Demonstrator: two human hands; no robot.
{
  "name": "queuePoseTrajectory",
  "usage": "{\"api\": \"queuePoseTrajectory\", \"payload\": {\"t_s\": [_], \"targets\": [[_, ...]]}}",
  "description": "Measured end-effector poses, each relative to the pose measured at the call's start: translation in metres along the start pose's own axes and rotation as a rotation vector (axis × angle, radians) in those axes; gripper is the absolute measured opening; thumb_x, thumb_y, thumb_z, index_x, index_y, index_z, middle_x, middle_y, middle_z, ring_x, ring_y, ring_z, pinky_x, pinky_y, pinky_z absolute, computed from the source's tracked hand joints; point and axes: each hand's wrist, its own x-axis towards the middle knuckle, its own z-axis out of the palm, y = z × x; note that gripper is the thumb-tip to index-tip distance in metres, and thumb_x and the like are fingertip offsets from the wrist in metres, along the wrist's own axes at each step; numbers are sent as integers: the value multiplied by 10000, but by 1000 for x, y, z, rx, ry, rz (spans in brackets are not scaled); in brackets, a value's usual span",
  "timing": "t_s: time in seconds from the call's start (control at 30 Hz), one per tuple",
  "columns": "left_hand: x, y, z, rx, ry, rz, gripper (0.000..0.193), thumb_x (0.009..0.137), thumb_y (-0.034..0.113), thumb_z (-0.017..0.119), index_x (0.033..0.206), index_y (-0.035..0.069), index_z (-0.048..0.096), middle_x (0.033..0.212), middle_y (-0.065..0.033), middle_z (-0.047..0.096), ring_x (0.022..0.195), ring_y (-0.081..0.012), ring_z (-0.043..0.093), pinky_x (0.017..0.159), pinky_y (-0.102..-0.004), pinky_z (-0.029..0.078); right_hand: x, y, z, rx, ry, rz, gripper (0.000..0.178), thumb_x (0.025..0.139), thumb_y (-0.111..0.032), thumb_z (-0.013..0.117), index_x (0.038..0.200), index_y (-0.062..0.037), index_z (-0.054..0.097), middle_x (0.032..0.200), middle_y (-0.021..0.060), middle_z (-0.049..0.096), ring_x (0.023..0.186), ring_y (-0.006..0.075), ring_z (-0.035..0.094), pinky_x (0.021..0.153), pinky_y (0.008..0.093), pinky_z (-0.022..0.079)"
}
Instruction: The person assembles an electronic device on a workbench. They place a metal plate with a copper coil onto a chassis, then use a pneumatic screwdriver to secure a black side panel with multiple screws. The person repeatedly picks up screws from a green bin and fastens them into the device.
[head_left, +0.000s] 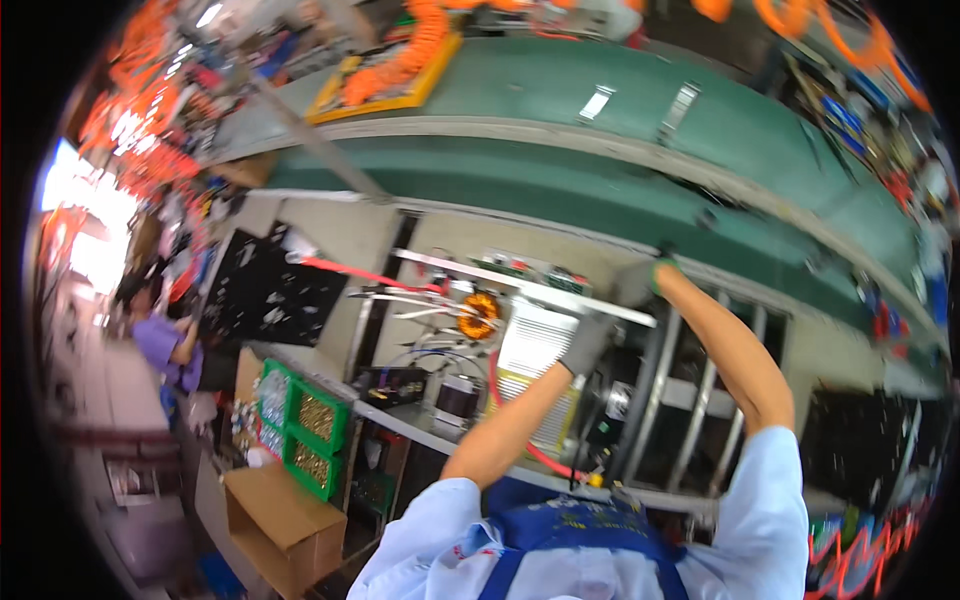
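An open electrical assembly lies on the bench before me, with a white finned heat sink in it. A long white metal bar runs slantwise across the far part of the assembly. My left hand, in a grey glove, is by the right part of this bar, beside the heat sink. Farther off and to the right, my right hand, also gloved in grey, is close to the bar's right end. Motion blur smears the fingers of both hands, and I cannot make out whether they grip the bar.
Left of the heat sink are a copper-wound ring coil, white cables and a dark block. Green bins of small metal parts and a cardboard box stand lower left. A green shelf spans the back. A person is at far left.
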Motion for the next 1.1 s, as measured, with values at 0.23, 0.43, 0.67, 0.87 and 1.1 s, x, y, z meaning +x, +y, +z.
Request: {"api": "queuePoseTrajectory", "payload": {"t_s": [0.23,0.43,0.67,0.87,1.1], "targets": [[-8,45,-9,-1106,165,-584,245,1023,237,617,1016,2,688,885,-48,689,782,-142,632,690,-299,504,-25,-27,-24,129,90,-2,355,828,-286,678,1110,-105,793,1004,176,767,890,330,721,832,443,550],[-35,61,-39,-552,9,-504,391,1073,356,519,1268,30,615,1189,-71,671,1018,-205,641,927,-363,528,-37,-12,-48,-231,797,299,190,878,-123,611,868,-73,794,903,166,767,877,372,754,713,456,600],[-95,124,-56,-556,-81,-540,531,1066,338,503,1474,-2,501,1370,-133,627,1269,-248,598,1050,-391,498,-80,47,-72,160,920,528,265,920,-220,597,1137,-104,693,1077,179,733,1038,392,705,853,485,562],[-133,161,-26,-29,8,-251,458,989,239,551,1351,-38,590,1237,-250,692,1164,-384,663,1027,-442,506,-88,39,-38,217,1163,524,478,944,-240,613,1407,-148,536,1332,229,620,1156,416,654,937,494,547],[-163,154,-3,231,69,-37,502,951,195,556,1413,2,520,1249,-265,644,1250,-450,552,1038,-516,475,-128,-87,39,316,1440,272,583,888,-230,703,1424,-86,522,1438,279,514,1315,464,521,1070,520,480]]}}
